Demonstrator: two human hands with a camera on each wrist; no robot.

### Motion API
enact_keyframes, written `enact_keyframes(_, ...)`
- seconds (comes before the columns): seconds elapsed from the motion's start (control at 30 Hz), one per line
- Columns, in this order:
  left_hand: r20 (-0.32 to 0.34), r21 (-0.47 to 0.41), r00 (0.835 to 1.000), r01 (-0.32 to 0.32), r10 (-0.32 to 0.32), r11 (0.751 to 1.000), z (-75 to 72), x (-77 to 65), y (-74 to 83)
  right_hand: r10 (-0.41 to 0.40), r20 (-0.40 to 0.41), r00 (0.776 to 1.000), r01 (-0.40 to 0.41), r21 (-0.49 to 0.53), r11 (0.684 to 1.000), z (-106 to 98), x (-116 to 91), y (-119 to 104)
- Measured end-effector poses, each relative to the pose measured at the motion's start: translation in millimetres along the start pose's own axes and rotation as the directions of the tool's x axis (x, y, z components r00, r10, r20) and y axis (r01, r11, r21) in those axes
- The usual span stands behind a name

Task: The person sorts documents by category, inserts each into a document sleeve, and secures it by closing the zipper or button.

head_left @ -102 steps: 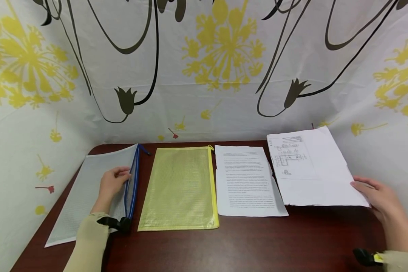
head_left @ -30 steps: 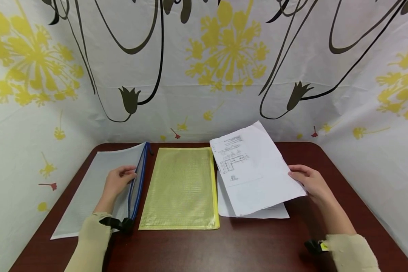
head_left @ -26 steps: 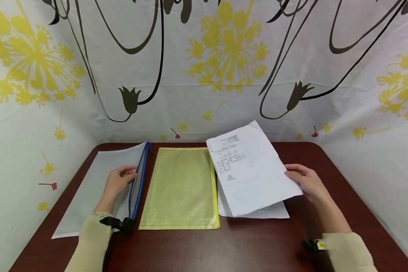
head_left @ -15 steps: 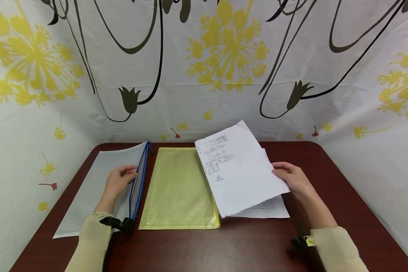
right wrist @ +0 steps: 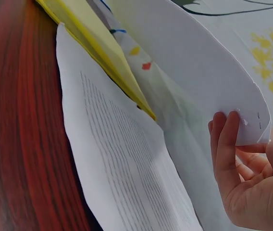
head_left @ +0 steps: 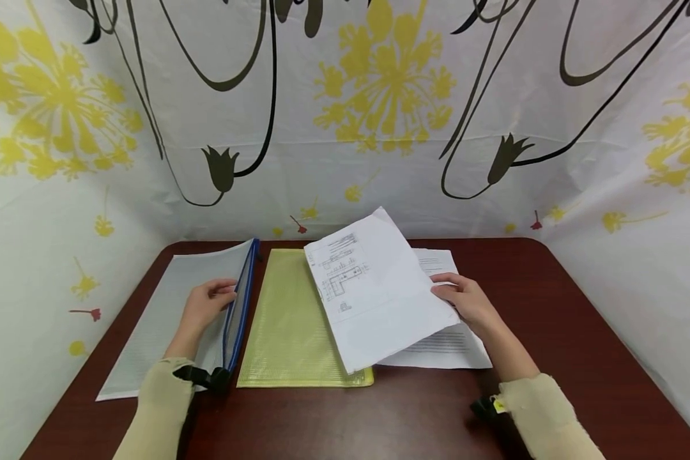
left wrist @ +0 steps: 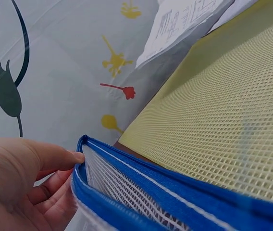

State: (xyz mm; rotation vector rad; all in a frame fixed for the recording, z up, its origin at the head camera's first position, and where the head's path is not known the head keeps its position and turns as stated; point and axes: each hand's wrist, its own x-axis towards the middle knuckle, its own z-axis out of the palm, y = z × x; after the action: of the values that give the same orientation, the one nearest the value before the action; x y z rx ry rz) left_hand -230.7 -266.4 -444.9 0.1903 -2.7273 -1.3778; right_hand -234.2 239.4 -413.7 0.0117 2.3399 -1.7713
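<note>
With my right hand [head_left: 466,300] I pinch the right edge of a sheaf of papers [head_left: 379,294] printed with a technical drawing. It is lifted and tilted over the yellow mesh zipper pouch [head_left: 287,319] and the printed text sheets [head_left: 454,348]. In the right wrist view the fingers [right wrist: 228,132] lie against the underside of the papers [right wrist: 189,57]. At the left, my left hand [head_left: 207,306] pinches the blue zipper edge of a white mesh zipper pouch [head_left: 155,319]. Its mouth gapes in the left wrist view, where the blue edging [left wrist: 141,168] stands in two separated strips.
A dark red wooden table [head_left: 563,332] lies beneath everything. Behind it hangs a white curtain [head_left: 322,179] with yellow and dark flower prints. The yellow pouch sits between the white pouch and the text sheets.
My right hand has carried the drawing papers leftward from the right side of the table, across the text sheets to over the yellow pouch. The left hand keeps holding the white pouch's edge.
</note>
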Motion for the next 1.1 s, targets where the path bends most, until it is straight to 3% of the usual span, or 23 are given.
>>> enact_keyframes(0.4, -0.007, 0.002, 1.000, 0.004, -0.004, 1.000, 2.8, -1.8, 6.1, -0.024, 0.056, 0.998, 0.021, 0.049, 0.999, 34, 7, -5)
enact_keyframes(1.1, 0.003, -0.036, 1.000, 0.014, -0.014, 0.999, 12.5, -3.0, 16.4, -0.065, 0.080, 0.995, 0.061, 0.054, 0.997, 69, 15, -15)
